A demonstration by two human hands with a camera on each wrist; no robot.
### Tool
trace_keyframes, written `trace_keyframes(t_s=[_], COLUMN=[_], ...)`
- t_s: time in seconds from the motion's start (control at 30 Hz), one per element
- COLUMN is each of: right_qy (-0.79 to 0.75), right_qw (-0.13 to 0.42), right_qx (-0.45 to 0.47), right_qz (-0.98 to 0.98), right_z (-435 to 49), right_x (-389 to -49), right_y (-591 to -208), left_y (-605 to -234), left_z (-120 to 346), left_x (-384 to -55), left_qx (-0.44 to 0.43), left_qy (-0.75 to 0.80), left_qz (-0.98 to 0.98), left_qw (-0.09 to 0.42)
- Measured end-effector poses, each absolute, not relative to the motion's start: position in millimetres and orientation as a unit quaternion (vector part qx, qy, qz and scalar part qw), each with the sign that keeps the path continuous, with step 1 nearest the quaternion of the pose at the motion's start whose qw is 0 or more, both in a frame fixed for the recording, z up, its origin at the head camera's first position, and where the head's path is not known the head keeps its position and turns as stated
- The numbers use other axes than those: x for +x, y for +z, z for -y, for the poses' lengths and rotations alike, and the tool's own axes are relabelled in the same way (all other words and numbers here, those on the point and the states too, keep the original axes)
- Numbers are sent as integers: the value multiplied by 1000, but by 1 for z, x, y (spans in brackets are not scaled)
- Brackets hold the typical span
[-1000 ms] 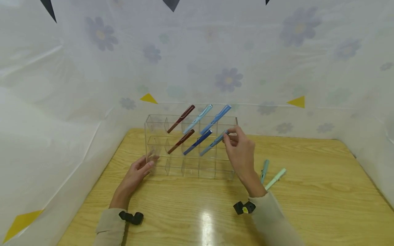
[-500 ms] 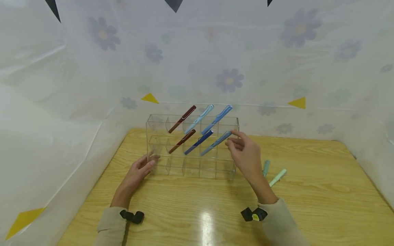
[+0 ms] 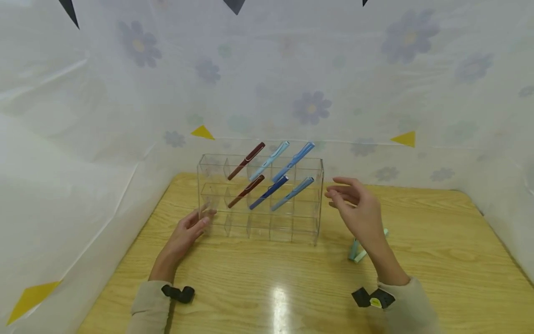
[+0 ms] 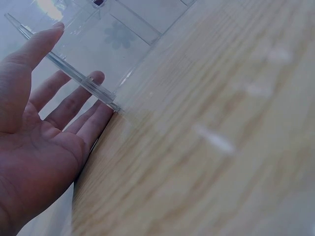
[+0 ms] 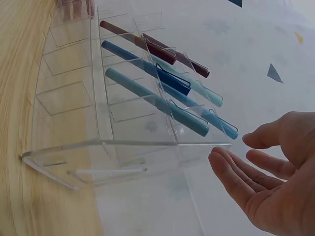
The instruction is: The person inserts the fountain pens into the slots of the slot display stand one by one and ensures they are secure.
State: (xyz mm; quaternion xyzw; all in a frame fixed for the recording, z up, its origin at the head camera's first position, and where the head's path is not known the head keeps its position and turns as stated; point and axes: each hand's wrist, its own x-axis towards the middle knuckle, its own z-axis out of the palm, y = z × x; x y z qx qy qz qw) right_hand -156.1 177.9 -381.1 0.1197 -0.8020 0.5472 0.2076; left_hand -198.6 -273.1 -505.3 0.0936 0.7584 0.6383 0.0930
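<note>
A clear acrylic pen rack with stepped tiers stands on the table. Its top tier bears a dark red pen, a pale blue pen and a mid-blue pen, all slanted. One tier below lie another dark red pen, a navy pen and a grey-blue pen. My left hand holds the rack's left side panel, thumb on one face, fingers on the other. Right of the rack, my right hand is in the air, fingers loosely bent, holding nothing.
Two pens, a teal one and a pale green one, lie on the wooden table, partly behind my right wrist. A white flowered sheet encloses the back and sides.
My right hand has let go of the grey-blue pen, now resting in the rack's middle tier, and has drawn away to the right. The left hand stays on the rack.
</note>
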Motion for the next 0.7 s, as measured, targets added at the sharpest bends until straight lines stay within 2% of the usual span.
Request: trace_keyframes(t_s=[0.33, 0.7], right_qy=[524, 488], right_qw=[203, 198], right_qx=[100, 63], right_qz=[821, 848], right_z=[-215, -261], right_x=[-142, -128], right_y=[-389, -426], left_y=[-506, -505], left_z=[275, 273], left_x=[-198, -199], left_qx=[93, 107], left_qy=[640, 645], left_qz=[-757, -751], left_qw=[96, 98])
